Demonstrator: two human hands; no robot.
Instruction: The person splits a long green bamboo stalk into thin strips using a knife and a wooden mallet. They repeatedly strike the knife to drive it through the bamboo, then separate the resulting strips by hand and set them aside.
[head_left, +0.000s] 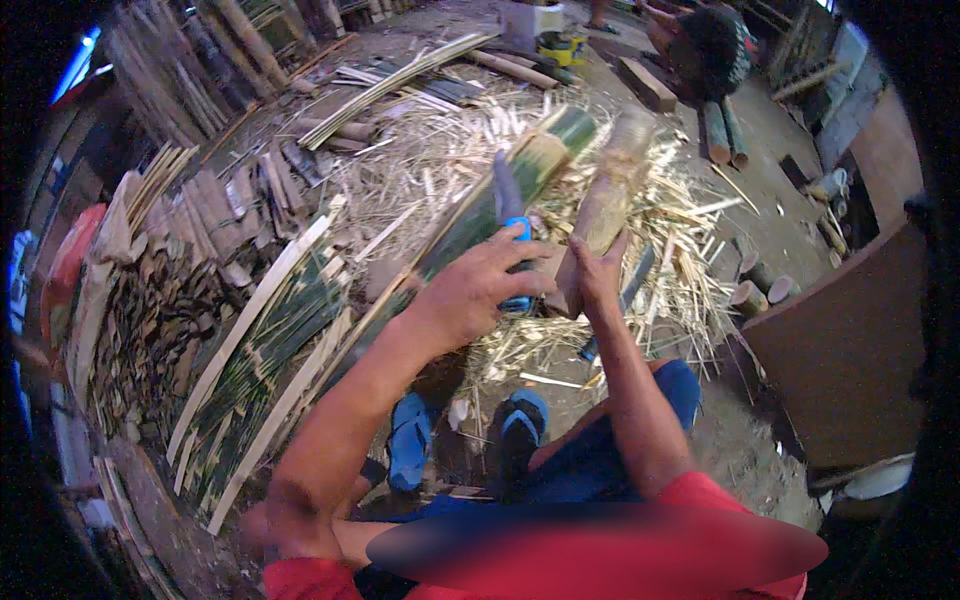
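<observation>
My left hand is closed around the blue handle of a knife. Its dark grey blade points away from me, over a long green bamboo piece. Close by on the right, my right hand grips the near end of a thick, pale wooden club, whose far part looks worn and frayed. The bamboo piece runs from beside my left forearm to the shavings ahead. To the right of my right hand lies another dark blade, partly hidden by my arm.
Pale bamboo shavings cover the floor ahead. Split green bamboo strips and stacked wood pieces lie at left. My feet in blue sandals are below. A brown panel stands at right; another person crouches far ahead.
</observation>
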